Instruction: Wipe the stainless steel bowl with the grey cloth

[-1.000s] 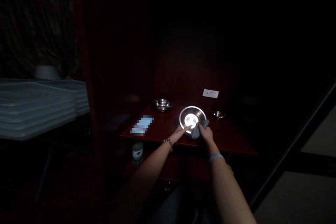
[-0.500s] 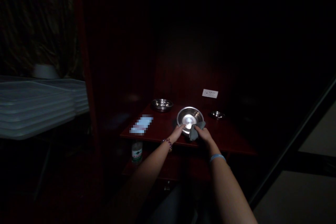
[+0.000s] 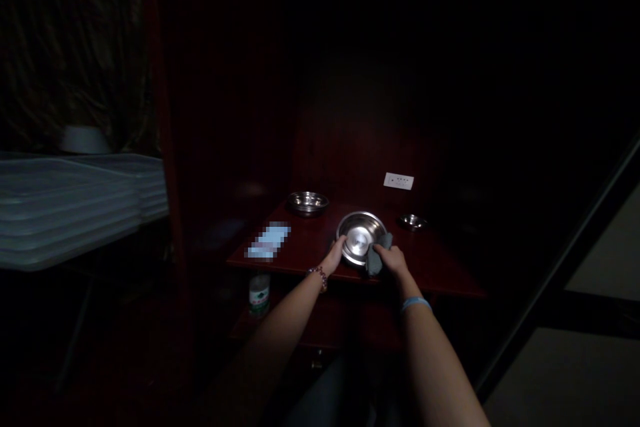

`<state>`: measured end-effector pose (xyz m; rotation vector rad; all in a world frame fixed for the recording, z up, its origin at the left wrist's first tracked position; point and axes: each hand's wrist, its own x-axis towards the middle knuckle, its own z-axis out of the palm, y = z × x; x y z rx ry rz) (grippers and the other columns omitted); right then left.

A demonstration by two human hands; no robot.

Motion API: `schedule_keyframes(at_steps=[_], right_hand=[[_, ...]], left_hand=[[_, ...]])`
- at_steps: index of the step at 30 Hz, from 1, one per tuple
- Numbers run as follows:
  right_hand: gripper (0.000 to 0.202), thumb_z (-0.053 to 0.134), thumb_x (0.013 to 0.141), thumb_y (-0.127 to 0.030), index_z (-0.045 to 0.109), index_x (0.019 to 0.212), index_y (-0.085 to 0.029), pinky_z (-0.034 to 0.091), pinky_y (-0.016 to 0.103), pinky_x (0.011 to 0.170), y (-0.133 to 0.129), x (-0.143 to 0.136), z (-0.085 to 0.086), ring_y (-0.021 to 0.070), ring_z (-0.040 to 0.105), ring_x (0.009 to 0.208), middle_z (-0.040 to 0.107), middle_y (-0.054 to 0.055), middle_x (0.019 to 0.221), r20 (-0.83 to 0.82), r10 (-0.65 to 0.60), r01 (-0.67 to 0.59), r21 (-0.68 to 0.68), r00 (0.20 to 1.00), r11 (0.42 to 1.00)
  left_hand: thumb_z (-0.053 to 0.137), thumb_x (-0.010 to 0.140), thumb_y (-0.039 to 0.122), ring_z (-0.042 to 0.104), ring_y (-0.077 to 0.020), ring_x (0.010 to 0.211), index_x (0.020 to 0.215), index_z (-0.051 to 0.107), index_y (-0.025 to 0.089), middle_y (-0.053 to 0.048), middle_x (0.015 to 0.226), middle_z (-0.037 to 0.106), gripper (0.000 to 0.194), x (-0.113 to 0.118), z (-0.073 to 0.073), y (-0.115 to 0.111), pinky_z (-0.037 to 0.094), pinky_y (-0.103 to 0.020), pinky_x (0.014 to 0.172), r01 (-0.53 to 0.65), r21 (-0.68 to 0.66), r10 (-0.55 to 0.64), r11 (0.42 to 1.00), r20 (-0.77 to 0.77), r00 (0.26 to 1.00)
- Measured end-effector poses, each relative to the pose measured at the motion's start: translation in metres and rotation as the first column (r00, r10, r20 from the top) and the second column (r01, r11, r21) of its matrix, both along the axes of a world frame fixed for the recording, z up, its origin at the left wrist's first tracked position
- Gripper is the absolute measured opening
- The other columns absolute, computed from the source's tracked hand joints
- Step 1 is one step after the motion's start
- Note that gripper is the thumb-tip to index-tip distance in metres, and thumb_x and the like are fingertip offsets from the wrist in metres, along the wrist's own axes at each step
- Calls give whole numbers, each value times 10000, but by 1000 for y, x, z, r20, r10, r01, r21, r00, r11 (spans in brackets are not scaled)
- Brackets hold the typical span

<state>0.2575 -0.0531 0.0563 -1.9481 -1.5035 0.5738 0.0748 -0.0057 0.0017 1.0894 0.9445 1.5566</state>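
Observation:
A shiny metal bowl (image 3: 359,241) is tilted toward me above the front part of the dark red desk (image 3: 295,247). My left hand (image 3: 335,257) grips its left rim, thumb on the inner side and fingers hidden beneath. A grey cloth (image 3: 375,259) lies over the bowl's right rim, pinched there by my right hand (image 3: 393,259). Behind to the left rests another metal bowl (image 3: 307,203), and a small metal dish (image 3: 413,221) sits at the right.
A blurred-out pale rectangle (image 3: 269,241) lies on the desk's left side. Below is a labelled jar (image 3: 259,295) on a lower shelf. A white wall socket (image 3: 399,181) is at the back. Stacked translucent plastic lids or trays (image 3: 70,207) stand at far left.
The cloth and my right hand have shifted slightly along the bowl's rim to the right. My left thumb has moved outward toward the left rim. The bowl sits a little lower in view.

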Motion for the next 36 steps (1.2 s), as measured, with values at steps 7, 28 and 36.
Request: schedule_keyframes(at_steps=[7, 28, 36], right_hand=[[613, 503, 895, -593, 687, 1182, -84, 508, 297, 914, 4, 7, -3, 283, 650, 1158, 689, 204, 1191, 58, -23, 24, -32, 998, 999], [615, 437, 933, -554, 656, 1237, -67, 481, 342, 980, 7, -12, -1, 311, 607, 1230, 652, 237, 1254, -29, -74, 73, -30, 997, 997], [592, 475, 927, -533, 667, 1217, -55, 483, 296, 974, 14, -9, -10, 287, 613, 1226, 660, 219, 1258, -80, -20, 20, -7, 997, 1000]], left_hand=[[585, 809, 413, 651, -278, 1116, 905, 736, 142, -116, 1044, 763, 324, 3, 3, 1, 442, -394, 1065, 98, -23, -96, 995, 69, 993], [625, 850, 260, 517, -236, 1334, 1349, 497, 159, -132, 1419, 573, 525, 3, 8, -11, 306, -345, 1182, 54, 175, -35, 983, -108, 994], [715, 794, 409, 521, -288, 1340, 1279, 588, 169, -155, 1391, 599, 556, 5, 3, -4, 323, -405, 1178, 91, 125, -86, 988, -44, 995]])
